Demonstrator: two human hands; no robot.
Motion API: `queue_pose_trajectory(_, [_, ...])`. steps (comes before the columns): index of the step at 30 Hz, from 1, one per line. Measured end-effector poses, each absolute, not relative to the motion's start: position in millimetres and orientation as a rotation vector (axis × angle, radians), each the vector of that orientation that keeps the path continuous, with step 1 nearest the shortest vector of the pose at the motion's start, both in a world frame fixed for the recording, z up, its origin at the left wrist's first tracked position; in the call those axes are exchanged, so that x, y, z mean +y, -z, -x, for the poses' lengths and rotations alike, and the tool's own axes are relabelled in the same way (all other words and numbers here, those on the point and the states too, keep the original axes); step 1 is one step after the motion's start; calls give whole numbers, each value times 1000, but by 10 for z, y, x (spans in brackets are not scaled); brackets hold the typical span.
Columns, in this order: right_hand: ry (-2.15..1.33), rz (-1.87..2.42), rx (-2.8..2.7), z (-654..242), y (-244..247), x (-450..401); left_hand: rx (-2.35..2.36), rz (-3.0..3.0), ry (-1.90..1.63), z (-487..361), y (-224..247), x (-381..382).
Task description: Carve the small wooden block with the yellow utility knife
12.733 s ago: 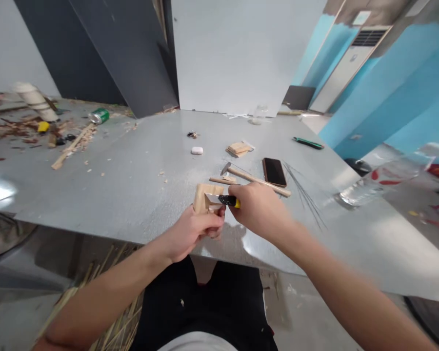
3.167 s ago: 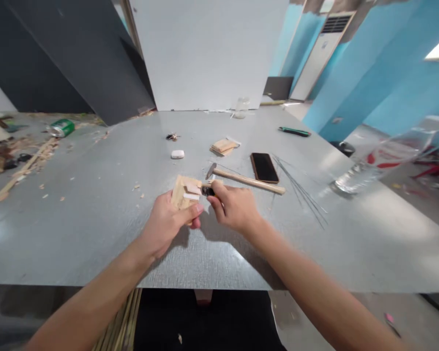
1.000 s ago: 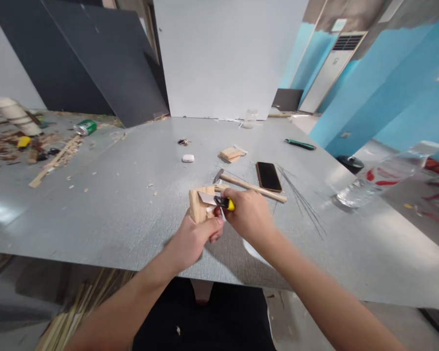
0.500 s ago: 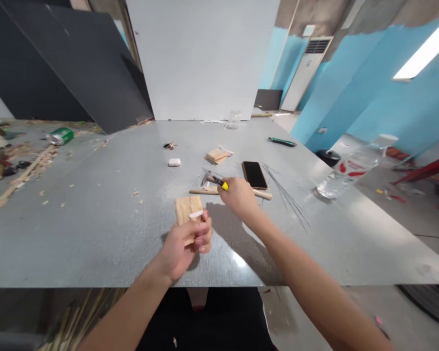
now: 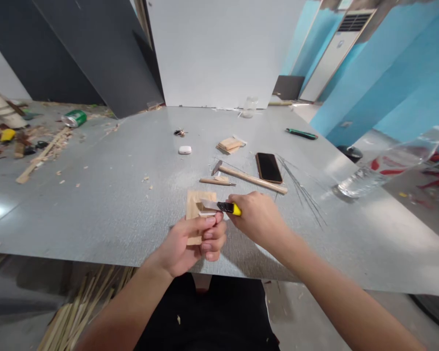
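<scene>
My left hand (image 5: 193, 241) is closed around a thin wooden piece (image 5: 195, 201) near the table's front edge. A small white strip (image 5: 208, 213) lies over that wood, by my left fingertips. My right hand (image 5: 254, 209) grips a yellow and black utility knife (image 5: 227, 207). Its blade points left, over the wooden piece and just above the white strip; whether it touches either is unclear. Beyond my hands lie a hammer (image 5: 252, 179) with a wooden handle and a short wooden stick with a thin metal tip (image 5: 216, 182).
The grey table (image 5: 106, 204) also bears a phone (image 5: 269, 167), thin wires (image 5: 303, 192), stacked wood pieces (image 5: 229, 144), a white case (image 5: 185, 150), a green cutter (image 5: 302, 133), a water bottle (image 5: 384, 165), a glass jar (image 5: 249, 107) and a green can (image 5: 74, 118).
The knife has come from above the hammer toward my left hand, its blade now over the wooden piece. The hammer is now uncovered. The camera view has shifted.
</scene>
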State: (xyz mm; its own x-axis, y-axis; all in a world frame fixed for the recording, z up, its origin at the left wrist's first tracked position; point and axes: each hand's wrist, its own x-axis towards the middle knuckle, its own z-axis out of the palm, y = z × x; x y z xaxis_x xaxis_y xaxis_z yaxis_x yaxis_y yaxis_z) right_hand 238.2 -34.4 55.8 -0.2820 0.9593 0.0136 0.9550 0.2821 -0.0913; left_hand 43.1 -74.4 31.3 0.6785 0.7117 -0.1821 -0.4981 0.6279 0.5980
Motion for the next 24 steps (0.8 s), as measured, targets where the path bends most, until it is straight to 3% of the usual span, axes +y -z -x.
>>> queue_pose_trajectory(12, [-18, 1908, -2297, -2278, -477, -237, 517, -681, -860, -564, -409, -759])
queue_pose_trajectory(21, [-58, 1908, -2236, -2114, -285, 149, 501, -439, -938, -554, -301, -497])
queue_pose_trajectory(24, [-27, 1957, -2152, -2184, -351, 388, 502, -474, -818, -602, -326, -655])
